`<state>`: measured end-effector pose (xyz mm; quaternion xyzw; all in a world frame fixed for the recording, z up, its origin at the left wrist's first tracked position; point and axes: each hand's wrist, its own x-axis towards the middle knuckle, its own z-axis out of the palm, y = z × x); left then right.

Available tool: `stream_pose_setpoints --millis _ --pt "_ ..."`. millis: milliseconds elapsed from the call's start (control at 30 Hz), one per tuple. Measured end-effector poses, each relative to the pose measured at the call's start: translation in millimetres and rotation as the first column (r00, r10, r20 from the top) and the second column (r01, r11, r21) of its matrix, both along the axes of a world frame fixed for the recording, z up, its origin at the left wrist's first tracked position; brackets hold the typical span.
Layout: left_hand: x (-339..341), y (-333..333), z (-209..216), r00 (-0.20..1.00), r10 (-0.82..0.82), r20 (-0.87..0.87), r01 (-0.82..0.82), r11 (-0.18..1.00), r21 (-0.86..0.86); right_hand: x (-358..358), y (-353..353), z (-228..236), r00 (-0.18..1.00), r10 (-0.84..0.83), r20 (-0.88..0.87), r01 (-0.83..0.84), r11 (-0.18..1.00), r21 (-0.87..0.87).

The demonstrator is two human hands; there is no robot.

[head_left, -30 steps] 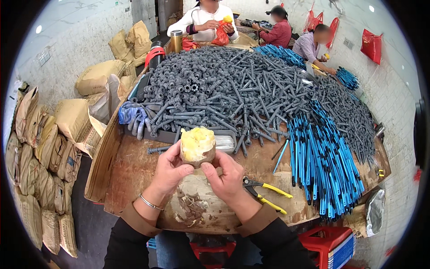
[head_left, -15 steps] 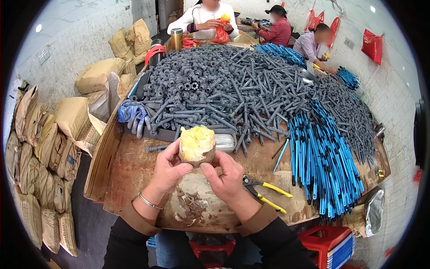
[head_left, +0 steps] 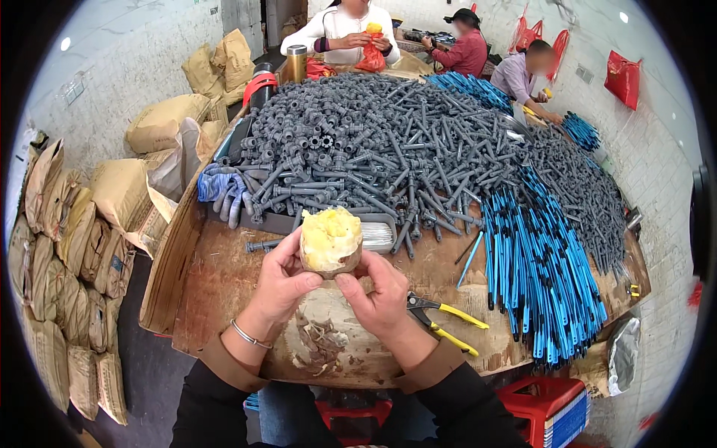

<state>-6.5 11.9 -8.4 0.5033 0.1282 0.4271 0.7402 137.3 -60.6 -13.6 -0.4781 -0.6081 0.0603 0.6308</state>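
Note:
A partly peeled sweet potato, yellow and bitten or broken at the top with brown skin lower down, is held upright over the table's near part. My left hand grips it from the left, and my right hand from the right, both thumbs toward me. Below them, brown peel scraps lie on a pale worn patch of the wooden table. Pliers with yellow handles rest just right of my right hand. Behind the sweet potato sits a grey tray of thin white sticks.
A big heap of grey plastic fittings covers the table's far part. Blue and black strips are piled at right, blue gloves lie at left. Stacked sacks line the left wall. A red stool stands lower right. Several people sit beyond.
My hands and the sweet potato stay almost in place. The view has shifted very slightly. At the far side, a person's hands holding yellow food in a red bag have moved a little.

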Motion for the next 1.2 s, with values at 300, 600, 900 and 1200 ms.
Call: stream_pose_setpoints --millis 300,600,900,1200 --pt "1 -2 -3 0.964 -0.100 0.248 0.143 0.977 -0.161 5 -4 -3 0.995 0.097 0.038 -0.098 0.994 0.039" --pt "-7 8 -11 0.926 -0.046 0.374 0.171 0.936 -0.308 2 -1 4 0.996 0.025 0.085 -0.030 0.998 0.060" --pt "8 -6 -4 0.989 0.089 0.115 -0.071 0.986 -0.152 0 3 -1 0.997 -0.075 -0.023 0.075 0.997 0.005" --pt "9 -6 -6 0.965 0.251 -0.074 -0.241 0.963 0.117 4 3 2 0.988 -0.147 -0.037 0.144 0.987 -0.073"
